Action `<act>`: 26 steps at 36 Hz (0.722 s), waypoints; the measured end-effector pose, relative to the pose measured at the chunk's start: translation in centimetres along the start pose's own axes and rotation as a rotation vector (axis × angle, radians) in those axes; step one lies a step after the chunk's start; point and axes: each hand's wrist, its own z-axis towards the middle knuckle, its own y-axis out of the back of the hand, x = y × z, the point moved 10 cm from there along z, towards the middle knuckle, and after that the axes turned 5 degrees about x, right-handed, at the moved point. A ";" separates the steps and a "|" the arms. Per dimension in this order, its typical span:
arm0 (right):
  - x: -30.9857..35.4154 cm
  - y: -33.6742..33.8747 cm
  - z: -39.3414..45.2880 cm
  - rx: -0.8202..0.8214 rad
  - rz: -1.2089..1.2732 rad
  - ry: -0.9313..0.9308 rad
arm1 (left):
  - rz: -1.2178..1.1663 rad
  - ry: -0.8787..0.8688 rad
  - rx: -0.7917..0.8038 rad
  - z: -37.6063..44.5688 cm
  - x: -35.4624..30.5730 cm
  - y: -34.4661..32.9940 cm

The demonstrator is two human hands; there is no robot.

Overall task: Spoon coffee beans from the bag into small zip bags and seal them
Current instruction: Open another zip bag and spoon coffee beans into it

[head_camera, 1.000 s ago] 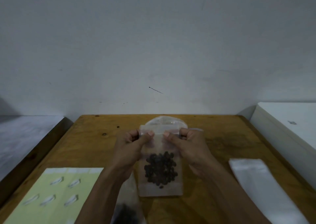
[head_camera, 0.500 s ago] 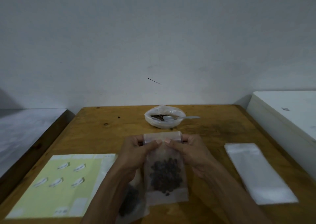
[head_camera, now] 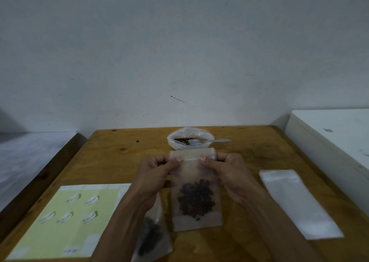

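A small clear zip bag (head_camera: pixel 194 183) with dark coffee beans in its lower half hangs upright over the table's middle. My left hand (head_camera: pixel 157 171) pinches its top strip on the left and my right hand (head_camera: pixel 229 173) pinches it on the right, thumbs on the near side. Behind it stands the open bag of beans (head_camera: pixel 189 139) with a metal spoon (head_camera: pixel 211 141) resting in it, handle to the right. Another filled zip bag (head_camera: pixel 153 235) lies under my left forearm.
A stack of empty zip bags (head_camera: pixel 299 203) lies at the right on the wooden table (head_camera: pixel 119 161). A yellow label sheet (head_camera: pixel 65 219) with several stickers lies at the left. A white box (head_camera: pixel 335 139) borders the table's right edge, a grey surface (head_camera: pixel 30 153) the left.
The zip bag has come down and nearer to me, which uncovers the bean bag and spoon behind it. My thumbs have moved apart along the top strip.
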 end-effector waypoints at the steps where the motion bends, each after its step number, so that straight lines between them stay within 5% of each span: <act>1: -0.1 0.2 0.0 -0.004 -0.008 -0.006 | 0.014 0.004 -0.012 0.0 0.1 0.3; 10: -1.8 2.2 -0.1 -0.125 -0.063 -0.019 | 0.128 0.080 -0.054 0.1 1.7 1.3; 18: -2.9 2.2 -0.1 -0.251 -0.749 0.004 | 0.883 0.005 -0.177 0.2 1.7 2.5; 26: -4.1 0.8 0.0 -0.191 -1.000 -0.052 | 1.187 0.026 -0.186 0.6 2.6 3.0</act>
